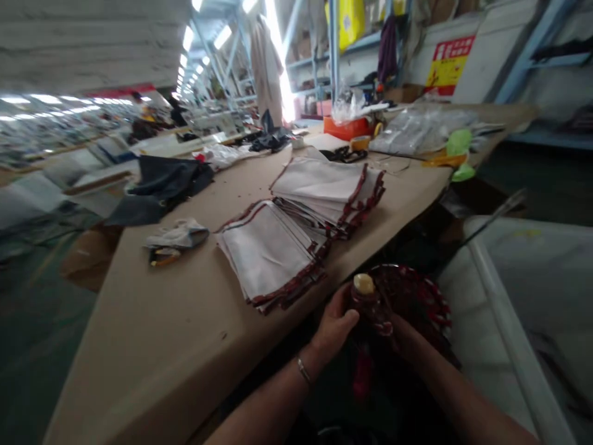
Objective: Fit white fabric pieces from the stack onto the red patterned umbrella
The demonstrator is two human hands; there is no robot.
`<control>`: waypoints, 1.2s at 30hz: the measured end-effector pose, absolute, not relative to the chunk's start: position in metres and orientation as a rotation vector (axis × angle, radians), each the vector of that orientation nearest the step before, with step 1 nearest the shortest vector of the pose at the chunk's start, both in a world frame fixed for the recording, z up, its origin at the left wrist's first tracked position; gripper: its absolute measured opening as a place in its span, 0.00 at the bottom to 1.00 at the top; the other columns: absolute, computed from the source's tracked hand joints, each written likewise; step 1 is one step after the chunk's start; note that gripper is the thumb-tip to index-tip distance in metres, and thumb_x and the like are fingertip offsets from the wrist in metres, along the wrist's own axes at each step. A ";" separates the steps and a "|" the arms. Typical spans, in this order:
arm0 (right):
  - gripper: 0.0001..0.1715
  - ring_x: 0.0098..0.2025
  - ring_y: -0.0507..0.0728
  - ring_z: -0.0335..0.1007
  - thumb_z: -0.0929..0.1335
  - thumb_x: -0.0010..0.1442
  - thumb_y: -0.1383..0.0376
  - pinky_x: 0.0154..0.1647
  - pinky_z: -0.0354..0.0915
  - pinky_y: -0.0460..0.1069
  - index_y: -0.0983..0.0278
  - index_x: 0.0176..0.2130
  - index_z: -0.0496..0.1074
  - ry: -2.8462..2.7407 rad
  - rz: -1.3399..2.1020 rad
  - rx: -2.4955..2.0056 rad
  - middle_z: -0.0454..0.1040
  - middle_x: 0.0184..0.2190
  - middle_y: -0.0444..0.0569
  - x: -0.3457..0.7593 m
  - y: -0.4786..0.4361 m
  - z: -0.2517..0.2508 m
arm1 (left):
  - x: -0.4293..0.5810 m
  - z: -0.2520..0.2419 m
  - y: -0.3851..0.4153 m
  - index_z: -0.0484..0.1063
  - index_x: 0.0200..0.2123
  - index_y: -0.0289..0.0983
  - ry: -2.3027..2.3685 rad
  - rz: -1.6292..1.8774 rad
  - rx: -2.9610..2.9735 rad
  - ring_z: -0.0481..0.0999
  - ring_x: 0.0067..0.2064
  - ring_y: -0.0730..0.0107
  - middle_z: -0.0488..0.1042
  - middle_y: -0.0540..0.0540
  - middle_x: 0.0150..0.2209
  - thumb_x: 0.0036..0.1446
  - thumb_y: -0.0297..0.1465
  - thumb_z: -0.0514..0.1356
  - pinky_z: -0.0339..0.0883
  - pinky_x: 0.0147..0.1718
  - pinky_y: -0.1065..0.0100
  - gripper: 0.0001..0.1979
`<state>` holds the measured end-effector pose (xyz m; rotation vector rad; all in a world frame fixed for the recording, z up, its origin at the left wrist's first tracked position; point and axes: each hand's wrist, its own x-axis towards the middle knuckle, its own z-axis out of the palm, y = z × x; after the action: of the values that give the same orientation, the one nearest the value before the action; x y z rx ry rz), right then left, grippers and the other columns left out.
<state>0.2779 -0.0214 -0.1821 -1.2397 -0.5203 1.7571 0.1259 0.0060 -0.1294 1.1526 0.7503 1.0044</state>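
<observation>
Below the table's near edge, my left hand [334,324] and my right hand [402,339] together grip a dark red patterned cloth [407,303] wrapped around a rod-like thing with a pale rounded tip [364,283]. A red strip [362,374] hangs down from it. My left wrist wears a thin bracelet. On the tan table [152,346], two fanned stacks of white cloth pieces with dark red edging lie just beyond my hands: a near stack [269,253] and a far stack [331,188].
A crumpled grey-white rag [178,235] and dark fabric [169,179] lie at the table's left. Farther back are an orange box [345,127], plastic bags [417,130] and green items [458,148]. A white bin [532,278] stands at my right. Shelving lines the back.
</observation>
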 end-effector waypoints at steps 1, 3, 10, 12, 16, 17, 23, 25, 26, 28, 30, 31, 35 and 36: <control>0.13 0.26 0.49 0.69 0.66 0.63 0.60 0.27 0.68 0.45 0.69 0.36 0.72 -0.441 1.779 -1.266 0.74 0.29 0.45 0.278 -0.028 -0.186 | 0.127 -0.128 0.010 0.74 0.49 0.36 0.784 1.017 1.206 0.74 0.49 0.59 0.77 0.42 0.46 0.45 0.42 0.67 0.65 0.53 0.59 0.27; 0.11 0.20 0.49 0.67 0.67 0.60 0.63 0.22 0.64 0.44 0.68 0.28 0.71 -0.330 1.805 -1.275 0.72 0.21 0.45 0.276 -0.032 -0.183 | 0.128 -0.118 0.018 0.78 0.37 0.35 0.906 1.104 1.274 0.75 0.38 0.66 0.79 0.47 0.34 0.46 0.37 0.67 0.69 0.43 0.66 0.15; 0.08 0.29 0.53 0.75 0.66 0.57 0.67 0.36 0.71 0.47 0.67 0.31 0.74 -0.279 1.781 -0.992 0.79 0.27 0.49 0.277 -0.015 -0.126 | 0.127 -0.038 0.035 0.75 0.27 0.36 0.862 1.536 1.314 0.67 0.27 0.77 0.72 0.53 0.24 0.51 0.35 0.65 0.63 0.29 0.74 0.08; 0.09 0.34 0.55 0.77 0.65 0.58 0.65 0.43 0.72 0.50 0.66 0.35 0.74 -0.296 1.708 -0.982 0.80 0.32 0.51 0.279 -0.011 -0.134 | 0.123 -0.032 0.034 0.72 0.27 0.36 0.882 1.638 1.238 0.66 0.28 0.77 0.71 0.54 0.25 0.51 0.36 0.65 0.63 0.30 0.74 0.09; 0.11 0.36 0.60 0.77 0.63 0.59 0.61 0.45 0.71 0.58 0.65 0.31 0.72 -0.376 1.549 -1.290 0.79 0.29 0.52 0.283 -0.013 -0.183 | 0.106 -0.066 0.017 0.67 0.23 0.36 1.160 1.535 1.138 0.63 0.27 0.77 0.67 0.55 0.23 0.49 0.34 0.66 0.61 0.30 0.74 0.12; 0.11 0.37 0.62 0.77 0.64 0.58 0.60 0.46 0.70 0.60 0.64 0.31 0.72 -0.400 1.510 -1.355 0.79 0.29 0.53 0.284 -0.015 -0.194 | 0.100 -0.077 0.011 0.67 0.22 0.36 1.232 1.475 1.124 0.62 0.26 0.78 0.66 0.55 0.22 0.48 0.34 0.66 0.60 0.29 0.74 0.12; 0.30 0.63 0.61 0.59 0.72 0.49 0.55 0.67 0.49 0.56 0.61 0.51 0.70 -0.785 1.145 -1.456 0.71 0.56 0.51 0.293 -0.032 -0.184 | 0.081 -0.086 -0.005 0.66 0.23 0.37 1.282 1.412 1.242 0.64 0.25 0.76 0.67 0.55 0.22 0.47 0.32 0.65 0.61 0.28 0.73 0.10; 0.38 0.62 0.62 0.60 0.71 0.50 0.52 0.65 0.52 0.57 0.63 0.57 0.65 -1.084 1.022 -1.372 0.68 0.58 0.54 0.289 -0.032 -0.164 | 0.087 -0.070 -0.001 0.65 0.23 0.37 1.230 1.458 1.383 0.63 0.26 0.77 0.66 0.56 0.22 0.46 0.30 0.65 0.61 0.28 0.74 0.10; 0.39 0.60 0.64 0.62 0.70 0.50 0.51 0.64 0.55 0.59 0.65 0.58 0.65 -1.202 0.961 -1.341 0.68 0.58 0.56 0.286 -0.031 -0.154 | 0.092 -0.061 0.001 0.64 0.23 0.37 1.197 1.478 1.444 0.63 0.26 0.77 0.65 0.56 0.22 0.46 0.29 0.65 0.60 0.28 0.74 0.10; 0.38 0.57 0.66 0.66 0.71 0.49 0.51 0.60 0.59 0.59 0.66 0.54 0.67 -1.297 0.854 -1.340 0.71 0.55 0.58 0.278 -0.026 -0.136 | 0.103 -0.045 0.003 0.63 0.23 0.38 1.143 1.499 1.535 0.61 0.25 0.78 0.63 0.57 0.22 0.47 0.29 0.66 0.59 0.27 0.74 0.12; 0.31 0.53 0.65 0.69 0.72 0.48 0.52 0.57 0.62 0.58 0.66 0.48 0.71 -1.305 0.793 -1.362 0.75 0.49 0.56 0.271 -0.020 -0.116 | 0.113 -0.034 0.002 0.61 0.23 0.38 1.116 1.503 1.596 0.60 0.25 0.78 0.61 0.57 0.22 0.47 0.31 0.67 0.58 0.26 0.75 0.15; 0.27 0.49 0.64 0.71 0.71 0.48 0.52 0.54 0.65 0.57 0.65 0.44 0.73 -1.296 0.787 -1.371 0.77 0.44 0.54 0.269 -0.016 -0.104 | 0.116 -0.031 0.001 0.61 0.24 0.38 1.107 1.497 1.615 0.60 0.25 0.79 0.61 0.57 0.22 0.47 0.32 0.68 0.58 0.26 0.75 0.16; 0.20 0.33 0.56 0.71 0.67 0.54 0.51 0.39 0.69 0.53 0.65 0.34 0.73 -1.096 0.744 -1.363 0.77 0.30 0.49 0.279 -0.007 -0.046 | 0.100 -0.024 -0.006 0.66 0.35 0.38 1.001 1.515 1.729 0.68 0.33 0.74 0.69 0.52 0.31 0.48 0.35 0.69 0.65 0.34 0.72 0.16; 0.20 0.34 0.55 0.71 0.67 0.56 0.51 0.40 0.68 0.53 0.66 0.37 0.73 -1.042 0.693 -1.346 0.77 0.33 0.50 0.289 -0.006 -0.033 | 0.088 -0.024 -0.008 0.67 0.38 0.38 0.973 1.545 1.790 0.70 0.36 0.72 0.71 0.49 0.34 0.50 0.35 0.68 0.66 0.37 0.70 0.16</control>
<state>0.2889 -0.0061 -0.0327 -1.3456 -1.0421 0.6934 0.0879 -0.0075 -0.0244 1.7903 0.9733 1.5450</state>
